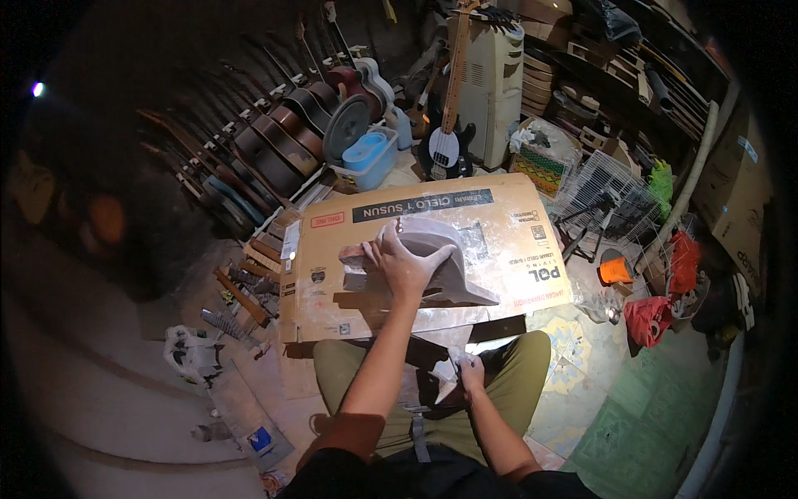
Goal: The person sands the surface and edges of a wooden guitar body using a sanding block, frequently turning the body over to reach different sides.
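Note:
A dusty grey piece with a curved cut-out and pointed ends, like part of a guitar body (465, 281), rests on a flattened cardboard box (515, 224) in front of me. My left hand (405, 262) grips it from above, thumb and fingers spread around its curved edge. Lower down, between my knees, my right hand (472, 373) is closed beside a pale, jagged-edged piece (445, 378). Its fingers hide what is in them, and I cannot tell whether that piece is held.
Several guitars (274, 150) stand in a row at the back left, near a clear tub (371, 166) with blue contents. A black bass guitar (446, 145) leans on a cream appliance (490, 96). To the right lie a wire rack (598, 187) and a red bag (648, 323).

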Motion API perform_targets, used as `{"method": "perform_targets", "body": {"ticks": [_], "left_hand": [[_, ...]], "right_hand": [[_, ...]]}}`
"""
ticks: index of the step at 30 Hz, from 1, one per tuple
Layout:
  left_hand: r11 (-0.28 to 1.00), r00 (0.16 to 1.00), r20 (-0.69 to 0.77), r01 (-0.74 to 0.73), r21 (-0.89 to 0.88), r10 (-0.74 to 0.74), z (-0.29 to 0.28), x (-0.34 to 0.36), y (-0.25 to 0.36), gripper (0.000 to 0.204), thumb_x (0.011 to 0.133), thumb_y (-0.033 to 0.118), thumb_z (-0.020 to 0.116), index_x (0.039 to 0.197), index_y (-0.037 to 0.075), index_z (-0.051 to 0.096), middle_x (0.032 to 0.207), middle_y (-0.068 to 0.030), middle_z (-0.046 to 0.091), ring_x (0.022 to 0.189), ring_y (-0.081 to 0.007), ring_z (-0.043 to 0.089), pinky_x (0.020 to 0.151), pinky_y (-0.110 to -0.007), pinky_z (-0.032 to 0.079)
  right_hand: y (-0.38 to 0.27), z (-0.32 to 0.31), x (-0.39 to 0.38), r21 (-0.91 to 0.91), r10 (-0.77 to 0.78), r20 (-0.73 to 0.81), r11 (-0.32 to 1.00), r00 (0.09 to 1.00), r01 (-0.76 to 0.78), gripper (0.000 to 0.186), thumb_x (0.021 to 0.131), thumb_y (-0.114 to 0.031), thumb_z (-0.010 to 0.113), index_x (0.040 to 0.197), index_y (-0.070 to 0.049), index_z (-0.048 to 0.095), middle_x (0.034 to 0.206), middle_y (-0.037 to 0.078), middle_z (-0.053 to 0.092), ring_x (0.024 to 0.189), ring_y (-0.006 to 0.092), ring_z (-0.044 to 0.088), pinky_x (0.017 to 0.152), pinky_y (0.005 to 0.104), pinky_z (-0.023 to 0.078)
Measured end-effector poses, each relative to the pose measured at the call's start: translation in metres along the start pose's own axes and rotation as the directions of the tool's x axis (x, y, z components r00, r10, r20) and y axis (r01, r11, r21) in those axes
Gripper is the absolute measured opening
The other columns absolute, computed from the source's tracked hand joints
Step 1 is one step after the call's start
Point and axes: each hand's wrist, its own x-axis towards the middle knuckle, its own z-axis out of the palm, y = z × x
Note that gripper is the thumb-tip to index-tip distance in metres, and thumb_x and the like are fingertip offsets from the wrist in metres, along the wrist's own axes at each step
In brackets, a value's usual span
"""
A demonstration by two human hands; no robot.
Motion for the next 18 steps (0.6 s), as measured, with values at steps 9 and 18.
{"method": "perform_targets", "body": {"ticks": [9, 18], "left_hand": [[0.966, 0.950, 0.209, -0.199, -0.162, 0.231, -0.041, 0.024, -0.017, 0.084, 0.052, 0.044, 0.098, 0.117, 0.003, 0.062, 0.099, -0.0188, 0.067, 0.092, -0.0381, 0.065, 0.082, -0.046, 0.053], [0.973, 0.957, 0.198, -0.189, -0.130, 0.212, -0.065, -0.007, -0.005, 0.080, 0.051, 0.045, 0.098, 0.106, 0.000, 0.062, 0.093, -0.0172, 0.064, 0.093, -0.0397, 0.061, 0.084, -0.049, 0.048]], "right_hand": [[-0.162, -0.018, -0.022, 0.189, -0.451, -0.199, 0.854, 0.870, 0.485, 0.054, 0.092, -0.017, 0.068, 0.139, 0.003, 0.051, 0.133, 0.016, 0.057, 0.118, 0.0241, 0.057, 0.103, 0.0360, 0.045], [-0.270, 0.029, -0.028, 0.032, -0.729, -0.281, 0.643, 0.624, 0.766, 0.051, 0.091, -0.008, 0.063, 0.139, 0.004, 0.051, 0.134, 0.021, 0.057, 0.125, 0.0322, 0.057, 0.108, 0.0393, 0.042]]}}
